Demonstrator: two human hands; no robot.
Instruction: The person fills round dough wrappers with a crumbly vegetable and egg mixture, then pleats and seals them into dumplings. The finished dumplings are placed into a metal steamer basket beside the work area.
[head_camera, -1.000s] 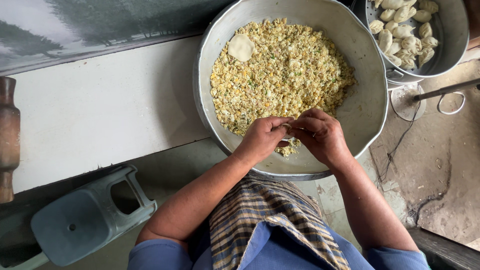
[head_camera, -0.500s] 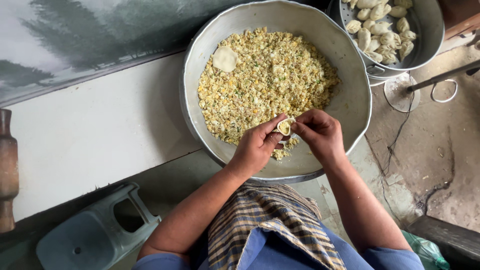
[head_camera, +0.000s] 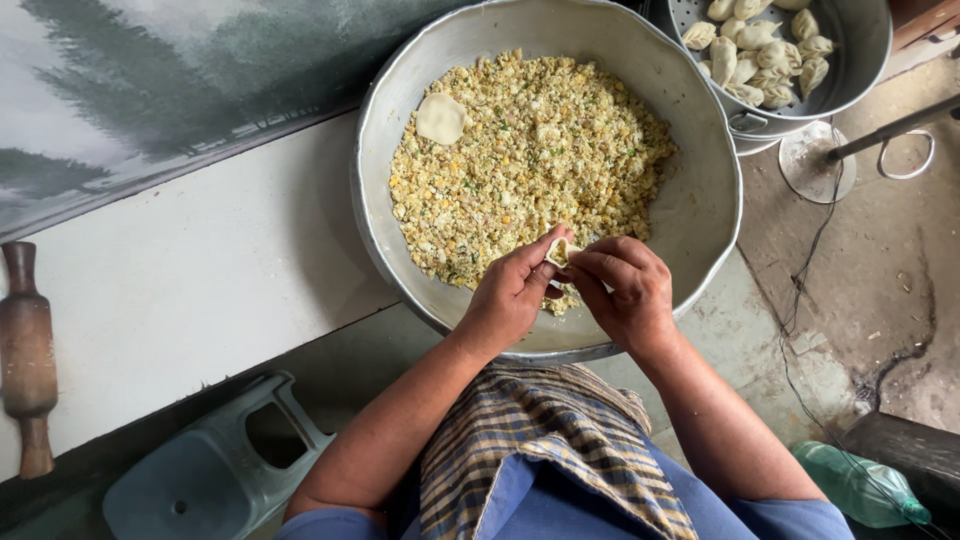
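A big metal basin holds yellow crumbly filling flecked with green. A round dough wrapper lies on the filling at its far left. Over the basin's near rim, my left hand and my right hand pinch one small filled dumpling between their fingertips. Both hands touch it, the left cupping from below and the right folding its edge. A checked apron covers my lap below.
A metal steamer tray with several finished dumplings stands at the top right. A wooden rolling pin lies on the white board at the left. A grey plastic stool is bottom left, a green bottle bottom right, a cable on the floor.
The dumpling has stayed between both hands, and its open top seen half a second ago is now pinched narrower. The view has shifted so the basin sits further right.
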